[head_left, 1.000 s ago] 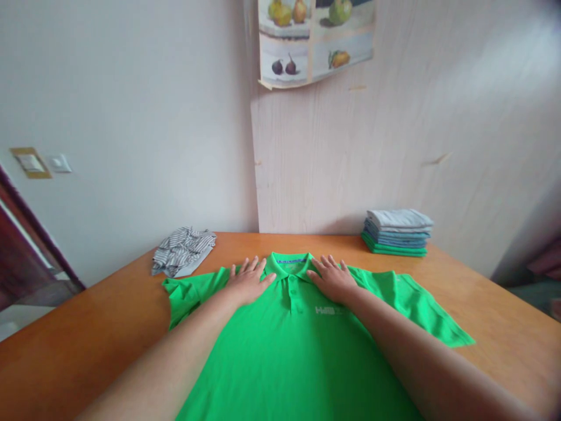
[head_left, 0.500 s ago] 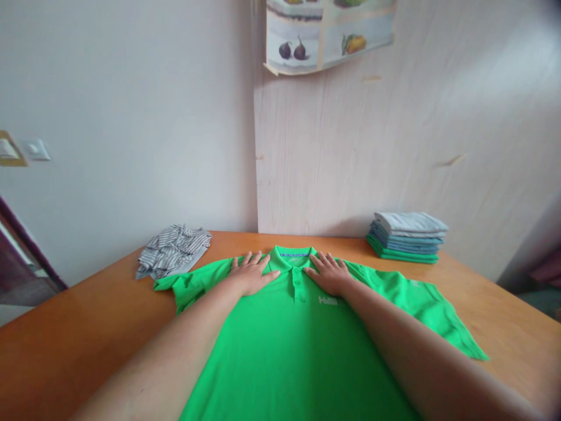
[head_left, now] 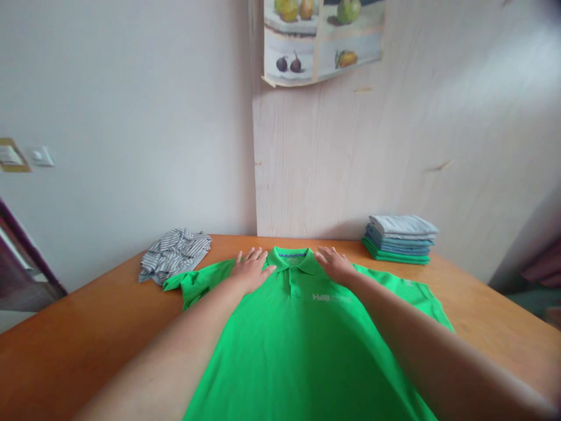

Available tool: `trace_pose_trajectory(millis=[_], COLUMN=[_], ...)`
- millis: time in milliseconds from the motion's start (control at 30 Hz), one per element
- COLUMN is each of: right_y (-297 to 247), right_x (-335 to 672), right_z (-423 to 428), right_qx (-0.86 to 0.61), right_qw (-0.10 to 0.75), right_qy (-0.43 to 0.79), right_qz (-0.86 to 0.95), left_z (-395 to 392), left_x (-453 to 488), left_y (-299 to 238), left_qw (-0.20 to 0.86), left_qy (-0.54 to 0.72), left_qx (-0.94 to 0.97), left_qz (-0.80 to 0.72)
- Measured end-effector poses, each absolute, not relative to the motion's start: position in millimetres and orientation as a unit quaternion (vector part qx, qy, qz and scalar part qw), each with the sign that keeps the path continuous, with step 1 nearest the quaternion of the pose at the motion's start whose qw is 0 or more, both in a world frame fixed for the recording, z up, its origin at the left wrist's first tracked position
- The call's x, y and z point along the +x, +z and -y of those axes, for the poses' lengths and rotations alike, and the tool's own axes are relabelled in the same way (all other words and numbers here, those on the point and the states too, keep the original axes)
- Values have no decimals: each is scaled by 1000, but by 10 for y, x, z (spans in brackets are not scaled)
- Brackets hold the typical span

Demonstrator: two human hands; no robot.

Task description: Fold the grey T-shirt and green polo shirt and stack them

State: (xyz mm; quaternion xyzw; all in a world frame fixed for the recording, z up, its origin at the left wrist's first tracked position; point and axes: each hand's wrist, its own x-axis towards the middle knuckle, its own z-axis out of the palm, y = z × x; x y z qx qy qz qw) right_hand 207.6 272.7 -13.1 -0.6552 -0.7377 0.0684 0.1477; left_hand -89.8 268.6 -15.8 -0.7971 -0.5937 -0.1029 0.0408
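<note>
A bright green polo shirt (head_left: 298, 339) lies spread front side up, its collar toward the wall and its hem running out of view at the bottom. Near the shoulder left of the collar, my left hand (head_left: 250, 272) rests on the cloth with fingers stretched out. My right hand (head_left: 335, 266) is at the opposite shoulder, fingers extended and the palm seemingly tipped up; whether it touches the cloth I cannot tell. Neither hand grips anything. Pale lettering shows on the chest below my right hand. My forearms cover parts of the shirt's sides.
The shirt lies on an orange-brown wooden table (head_left: 109, 316) against the wall. At the back left is a crumpled striped garment (head_left: 175, 251). A stack of folded clothes (head_left: 398, 240) stands at the back right. A fruit poster (head_left: 322, 44) hangs above.
My right hand has shifted from lying flat by the collar up toward the shoulder edge. My left hand stays nearly in place. The right sleeve's tip has drawn inward; the view has tilted slightly up.
</note>
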Motion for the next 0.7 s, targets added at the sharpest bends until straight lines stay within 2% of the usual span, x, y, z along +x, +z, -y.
trace_pose_trajectory(millis=[167,300,500,700], right_y=[63,19,-309,-398], right_x=[2610,2972,3302,3587], right_z=[-2346,-1912,-1530,-1495], right_qx=[-686,-720,-779,-760], right_qw=[170,152,52,-5], right_qy=[41,32,8,-3], right_qz=[707,676,624,650], left_z=[-2365,-1988,-1452,-1364], left_x=[-1019,-1115,-1096,-1088], left_y=[-65,-86,-192,-259], left_qw=[42,14,-32,-40], left_qy=[-150,-121,-60,-46], left_qx=[-786,-785,-776,-771], left_qz=[598,608,627,634])
